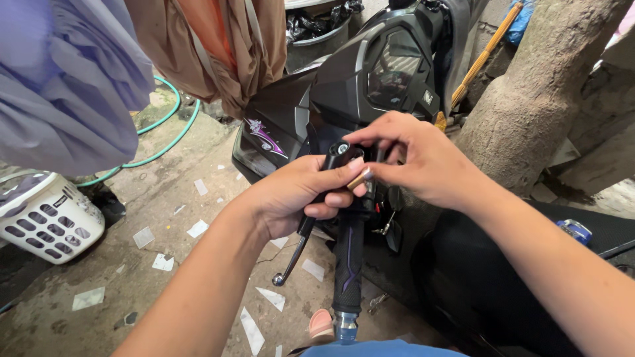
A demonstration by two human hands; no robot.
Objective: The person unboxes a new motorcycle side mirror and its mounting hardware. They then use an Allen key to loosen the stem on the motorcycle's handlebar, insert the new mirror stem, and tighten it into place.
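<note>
I look down at a black scooter's left handlebar (348, 261) with its black rubber grip and silver end cap. My left hand (297, 195) wraps around the switch housing and lever mount just above the grip. A silver brake lever (294, 258) hangs below that hand. My right hand (413, 158) reaches in from the right and pinches a small brass-coloured cylindrical part (360, 178) against the housing, next to a round black fitting (339, 150). The scooter's dark dashboard panel (390, 66) sits behind both hands.
A white perforated plastic basket (46, 218) stands at the left. A green hose (165, 125) curls on the concrete floor, which is strewn with paper scraps. Hanging clothes (66, 79) fill the upper left. A tree trunk (536, 92) rises at the right, beside the black seat (489, 277).
</note>
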